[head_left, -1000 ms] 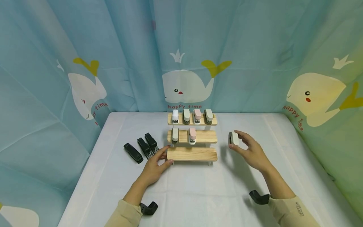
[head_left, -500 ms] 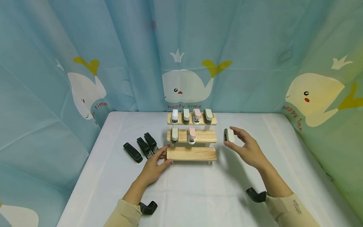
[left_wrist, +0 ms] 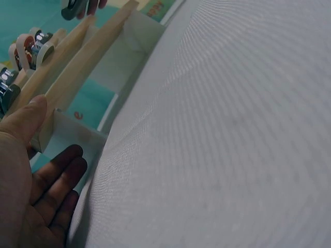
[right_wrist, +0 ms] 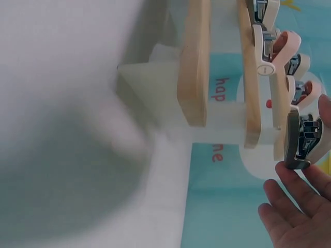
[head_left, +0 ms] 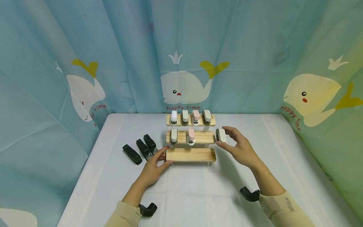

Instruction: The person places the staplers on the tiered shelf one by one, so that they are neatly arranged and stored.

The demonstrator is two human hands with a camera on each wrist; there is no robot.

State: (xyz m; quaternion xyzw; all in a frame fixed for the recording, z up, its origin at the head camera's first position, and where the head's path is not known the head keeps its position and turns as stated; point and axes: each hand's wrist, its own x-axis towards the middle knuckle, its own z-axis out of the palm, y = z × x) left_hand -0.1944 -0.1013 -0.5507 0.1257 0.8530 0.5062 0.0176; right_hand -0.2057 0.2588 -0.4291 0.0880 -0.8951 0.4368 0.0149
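Observation:
In the head view my right hand (head_left: 239, 148) pinches a pale mini stapler (head_left: 221, 135) with a dark base between thumb and fingers. It hangs at the right end of the middle tier of a wooden three-tier display stand (head_left: 191, 154). My left hand (head_left: 154, 168) holds the left end of the lowest tier, thumb at the front and fingers behind; in the left wrist view the other fingers (left_wrist: 59, 175) hang below the board. A pale stapler (head_left: 174, 135) and a pink one (head_left: 191, 136) stand on the middle tier. Several more, including a white stapler (head_left: 174, 117), line the top tier.
Three black staplers (head_left: 132, 154) lie on the white-covered table (head_left: 193, 195) left of the stand. A blue curtain (head_left: 124, 56) with whale prints hangs behind the table and along its sides.
My right hand has moved left with the pale stapler, from beside the stand to the middle tier's right end. The left hand has stayed at the stand.

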